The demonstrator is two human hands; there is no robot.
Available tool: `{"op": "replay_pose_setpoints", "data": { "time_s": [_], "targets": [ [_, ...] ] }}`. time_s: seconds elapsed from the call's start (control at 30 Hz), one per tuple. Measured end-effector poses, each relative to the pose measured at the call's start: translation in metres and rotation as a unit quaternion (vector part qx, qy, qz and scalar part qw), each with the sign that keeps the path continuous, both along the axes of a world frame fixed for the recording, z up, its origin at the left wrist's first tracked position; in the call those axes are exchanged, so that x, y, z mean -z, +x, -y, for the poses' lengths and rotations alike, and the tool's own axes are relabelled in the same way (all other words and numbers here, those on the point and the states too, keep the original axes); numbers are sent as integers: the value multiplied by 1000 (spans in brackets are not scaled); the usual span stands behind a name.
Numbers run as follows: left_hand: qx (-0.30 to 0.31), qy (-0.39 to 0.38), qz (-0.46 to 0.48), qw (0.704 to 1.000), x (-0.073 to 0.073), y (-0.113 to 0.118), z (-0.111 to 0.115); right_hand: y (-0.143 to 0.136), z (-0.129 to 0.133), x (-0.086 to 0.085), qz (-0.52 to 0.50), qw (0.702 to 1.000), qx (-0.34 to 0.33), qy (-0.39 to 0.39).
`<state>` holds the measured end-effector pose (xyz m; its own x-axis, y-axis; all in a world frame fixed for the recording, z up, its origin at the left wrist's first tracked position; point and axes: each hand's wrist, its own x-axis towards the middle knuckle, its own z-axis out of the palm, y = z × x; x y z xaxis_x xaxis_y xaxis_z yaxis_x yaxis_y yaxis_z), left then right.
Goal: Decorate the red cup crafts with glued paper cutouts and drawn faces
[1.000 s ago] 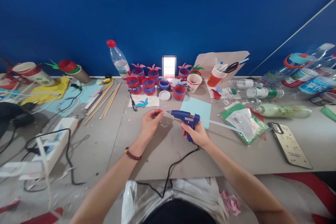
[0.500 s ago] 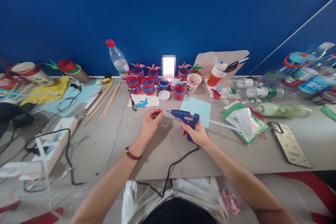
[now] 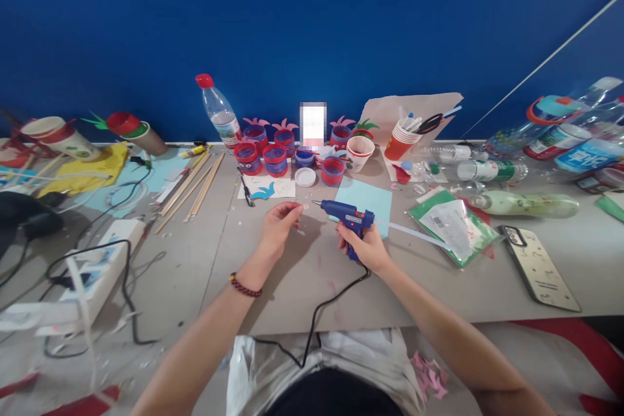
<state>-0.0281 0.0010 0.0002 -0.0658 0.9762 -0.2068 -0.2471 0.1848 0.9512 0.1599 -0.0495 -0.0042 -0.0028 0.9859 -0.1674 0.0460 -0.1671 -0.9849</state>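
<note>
My right hand (image 3: 361, 244) is wrapped round the handle of a blue glue gun (image 3: 348, 213), its nozzle pointing left and a clear glue stick (image 3: 414, 232) coming out of its back. To the left, my left hand (image 3: 281, 226) pinches a tiny pale piece (image 3: 305, 207) between thumb and fingertips. A short gap separates that piece from the nozzle. Beyond the hands stand several red and blue rings (image 3: 333, 170), some with paper leaves on top, beside a white lid (image 3: 305, 177). A blue paper leaf shape (image 3: 263, 191) lies on white paper.
A light blue sheet (image 3: 375, 198) lies partly behind the gun. Its black cable (image 3: 324, 302) runs over the table's front edge. Wooden sticks (image 3: 205, 187) and a power strip (image 3: 104, 266) are left; bottles (image 3: 492, 171), a green packet (image 3: 451, 227) and a phone (image 3: 540, 268) are right.
The glue gun has moved slightly right, and its nozzle has come away from my left fingertips. My left hand still pinches the small piece, now more visible.
</note>
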Motion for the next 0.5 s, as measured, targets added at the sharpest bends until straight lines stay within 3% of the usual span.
{"op": "replay_pose_setpoints", "data": {
  "time_s": [0.23, 0.37, 0.5],
  "targets": [
    [54, -98, 167, 980, -2, -5, -2, -2, 7, 3, -3, 998, 5, 56],
    [58, -133, 203, 968, -7, -4, -1, 1, 7, 15, 79, 990, -11, 119],
    [76, -162, 245, 953, -13, -3, 1, 3, 6, 19, 200, 960, -17, 197]
  ]
}}
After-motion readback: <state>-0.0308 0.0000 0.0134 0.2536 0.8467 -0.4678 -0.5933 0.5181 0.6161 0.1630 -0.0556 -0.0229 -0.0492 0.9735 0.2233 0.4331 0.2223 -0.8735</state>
